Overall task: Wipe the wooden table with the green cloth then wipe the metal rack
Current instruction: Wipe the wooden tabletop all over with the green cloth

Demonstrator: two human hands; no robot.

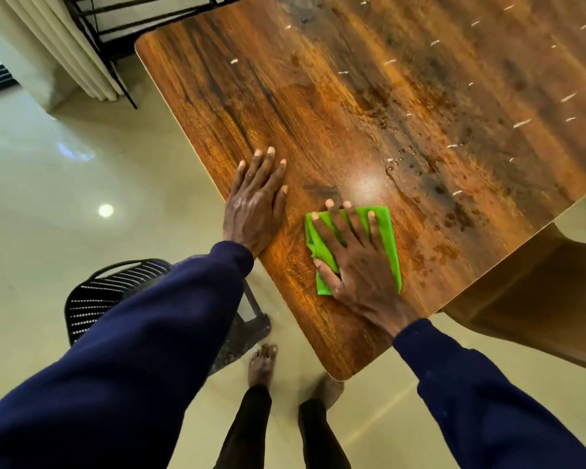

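Your right hand (356, 262) lies flat on the green cloth (384, 228), fingers spread and straight, pressing it against the wooden table (318, 96) near the table's near edge. Nothing is clenched. The palm hides the middle of the cloth, and only its folded borders show around your fingers. Your thumb sits at the cloth's left border, but you cannot tell whether it tucks under the fabric.

Your left hand (256, 204) rests just beside it, released and palm down on bare wood at the table's left edge, holding nothing.

Beyond the cloth, wet droplets (403, 160) and pale flecks (521, 123) dot the tabletop; blur makes the flecks hard to identify. The table runs out of view at the top and right.

The metal rack (142, 15) stands past the far corner, cut off by the top edge, beside a curtain (58, 45). A black slatted chair (95, 296) sits partly behind your left sleeve (132, 367).
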